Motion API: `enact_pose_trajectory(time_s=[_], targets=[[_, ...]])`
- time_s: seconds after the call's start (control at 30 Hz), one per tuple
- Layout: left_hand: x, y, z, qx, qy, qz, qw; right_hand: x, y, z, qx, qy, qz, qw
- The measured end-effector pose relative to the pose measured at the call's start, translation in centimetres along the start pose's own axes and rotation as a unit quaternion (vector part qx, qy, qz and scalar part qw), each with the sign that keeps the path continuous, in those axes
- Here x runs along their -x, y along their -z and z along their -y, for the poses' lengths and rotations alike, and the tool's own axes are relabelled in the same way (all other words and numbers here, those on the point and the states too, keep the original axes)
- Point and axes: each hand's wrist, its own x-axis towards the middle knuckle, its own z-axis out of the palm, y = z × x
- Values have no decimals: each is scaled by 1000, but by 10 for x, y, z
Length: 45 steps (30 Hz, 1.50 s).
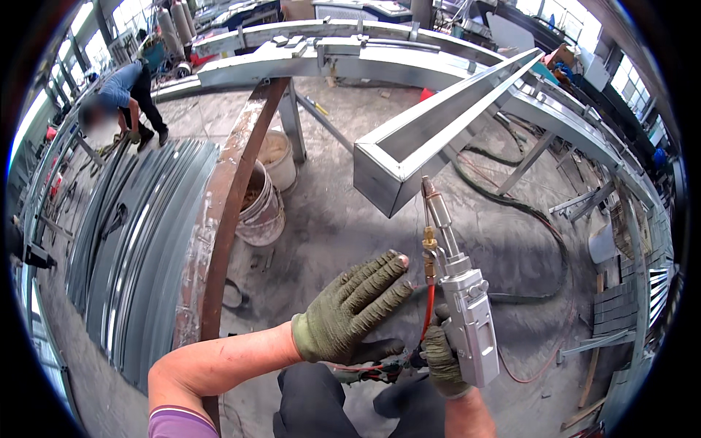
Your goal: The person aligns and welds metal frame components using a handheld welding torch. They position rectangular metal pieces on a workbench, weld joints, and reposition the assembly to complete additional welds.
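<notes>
My right hand (445, 359), in an olive green work glove, is wrapped around a silver handheld laser welding gun (471, 321). The gun points up and away, and its copper-coloured nozzle (432, 191) lies close to the lower corner of a metal box-shaped frame (380, 179); whether they touch I cannot tell. A brass fitting (429, 237) with an orange-red tube runs alongside the nozzle. To the left of the gun, my gloved left hand (354, 310) is held in the air, fingers stretched out and holding nothing. One fingertip pokes bare through the glove.
A rusty brown beam (230, 190) runs along my left, beside two white buckets (261, 208). Long grey metal strips (146, 241) lie further left, where another person (124, 95) bends down. Dark hoses (540, 219) curve over the floor at right. A long metal workbench (292, 66) spans the back.
</notes>
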Motion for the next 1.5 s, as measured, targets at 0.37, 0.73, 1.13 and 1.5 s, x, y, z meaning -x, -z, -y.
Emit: enact_pose_trajectory(time_s=[0.37, 0.73, 1.13, 1.5], targets=[[21, -20, 19, 38, -117, 37, 992, -15, -43, -57, 126, 232, -61, 963], [31, -19, 12, 39, -103, 16, 994, -32, -72, -63, 162, 392, -119, 898], [37, -27, 16, 33, -106, 7, 994, -45, -72, -98, 255, 448, -139, 845], [36, -25, 18, 36, -102, 11, 994, -50, -86, -110, 6, 333, -112, 936]])
